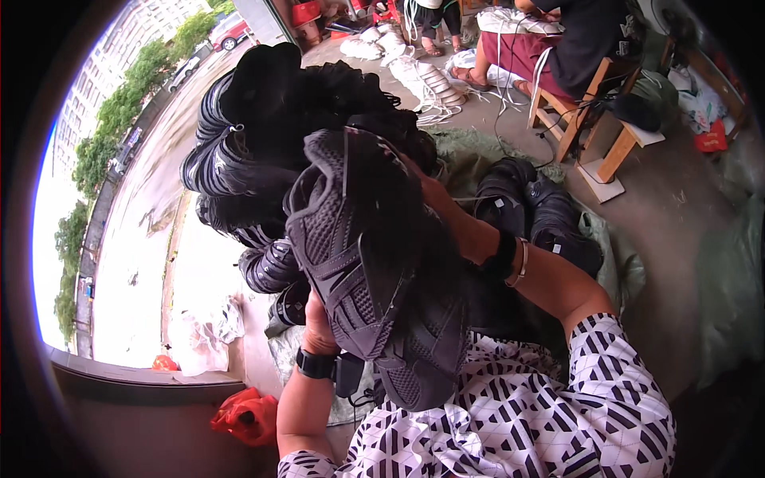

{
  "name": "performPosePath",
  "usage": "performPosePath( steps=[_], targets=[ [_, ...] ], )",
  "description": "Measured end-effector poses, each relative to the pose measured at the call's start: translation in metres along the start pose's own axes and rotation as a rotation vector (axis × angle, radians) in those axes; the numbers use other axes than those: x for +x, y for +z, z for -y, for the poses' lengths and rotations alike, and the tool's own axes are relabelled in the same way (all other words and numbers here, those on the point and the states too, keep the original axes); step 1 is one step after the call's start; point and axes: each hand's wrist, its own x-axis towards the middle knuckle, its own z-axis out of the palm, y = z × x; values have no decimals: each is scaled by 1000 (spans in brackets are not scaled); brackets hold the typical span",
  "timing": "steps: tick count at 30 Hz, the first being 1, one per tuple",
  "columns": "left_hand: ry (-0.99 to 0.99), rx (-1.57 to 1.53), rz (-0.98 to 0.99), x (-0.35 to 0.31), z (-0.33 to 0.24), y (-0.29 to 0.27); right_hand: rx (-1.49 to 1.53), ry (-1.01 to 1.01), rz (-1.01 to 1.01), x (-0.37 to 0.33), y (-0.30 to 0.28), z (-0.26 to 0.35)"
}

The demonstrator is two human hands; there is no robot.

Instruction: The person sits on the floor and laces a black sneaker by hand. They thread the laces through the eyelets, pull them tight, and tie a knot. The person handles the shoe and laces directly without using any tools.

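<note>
In the centre of the frame, the left hand (320,319) holds a dark shoe upper (351,255) from below. The right hand (434,195) grips its top edge, before a pile of shoe uppers (239,159).

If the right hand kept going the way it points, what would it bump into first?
The right hand points up and left, already pressed against the dark mesh shoe upper. Going on, it would probably meet the heap of black shoe uppers first, though depth is hard to judge.
</note>
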Motion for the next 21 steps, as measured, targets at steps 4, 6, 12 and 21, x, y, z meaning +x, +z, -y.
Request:
performPosePath(
  steps=[4, 6, 12, 21],
  targets=[
    [-103, -60, -241, -34, 8, -65, 427, 302, -9, -15, 3, 1],
    [-40, 68, -293, -62, -6, -92, 194, 498, 80, -20, -15, -8],
    [101, 164, -166, -66, -19, -76, 974, 557, -461, -77, -158, -31],
    [230, 709, -617, -38, 29, -84, -432, 1930, 462, -272, -189, 33]
  ],
)
